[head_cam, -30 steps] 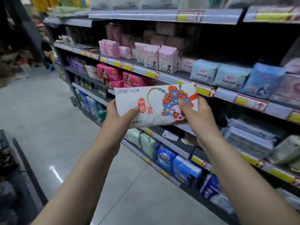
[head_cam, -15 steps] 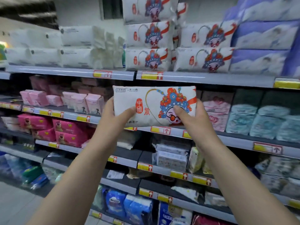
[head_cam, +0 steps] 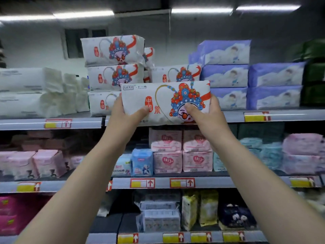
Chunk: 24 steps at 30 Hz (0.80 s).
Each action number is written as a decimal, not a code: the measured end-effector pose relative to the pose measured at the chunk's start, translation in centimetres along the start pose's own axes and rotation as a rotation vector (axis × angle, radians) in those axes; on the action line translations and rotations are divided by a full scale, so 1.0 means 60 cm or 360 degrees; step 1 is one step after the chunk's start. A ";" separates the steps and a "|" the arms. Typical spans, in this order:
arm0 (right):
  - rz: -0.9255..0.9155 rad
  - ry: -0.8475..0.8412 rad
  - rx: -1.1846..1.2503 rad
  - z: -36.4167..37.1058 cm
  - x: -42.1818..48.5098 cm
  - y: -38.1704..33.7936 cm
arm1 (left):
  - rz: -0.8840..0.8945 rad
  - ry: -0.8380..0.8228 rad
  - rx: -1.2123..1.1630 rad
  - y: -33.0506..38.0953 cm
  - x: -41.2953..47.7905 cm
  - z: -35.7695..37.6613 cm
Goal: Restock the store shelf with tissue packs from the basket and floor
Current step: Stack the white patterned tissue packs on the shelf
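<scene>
Held pack: a white tissue pack [head_cam: 165, 103] with an opera-mask cartoon, level at the centre of the frame, in front of the top shelf [head_cam: 290, 114] edge.
Left hand [head_cam: 123, 111]: wrapped around the pack's left end, thumb on its front.
Right hand [head_cam: 207, 113]: wrapped around the right end, thumb over the cartoon face.
Matching stack [head_cam: 112, 66]: same-print packs piled on the top shelf, upper centre, just behind the held one.
Purple packs [head_cam: 253, 85]: stacked at centre right.
Plain white packs [head_cam: 31, 92]: at the left.
</scene>
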State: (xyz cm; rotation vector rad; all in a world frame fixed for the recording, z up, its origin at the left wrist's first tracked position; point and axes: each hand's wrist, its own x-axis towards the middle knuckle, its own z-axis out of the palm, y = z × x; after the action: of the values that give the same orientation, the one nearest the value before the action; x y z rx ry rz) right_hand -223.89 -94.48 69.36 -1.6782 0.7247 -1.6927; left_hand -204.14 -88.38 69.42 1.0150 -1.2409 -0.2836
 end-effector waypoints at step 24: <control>-0.0141 0.0243 -0.0510 0.013 0.342 0.090 | 0.0277 -0.0075 0.0252 -0.076 0.335 0.124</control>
State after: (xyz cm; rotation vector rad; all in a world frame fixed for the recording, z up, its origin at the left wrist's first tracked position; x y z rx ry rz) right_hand -222.38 -113.59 78.49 -1.8304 1.0546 -1.8588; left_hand -202.07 -108.12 78.75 1.0320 -1.4019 -0.0750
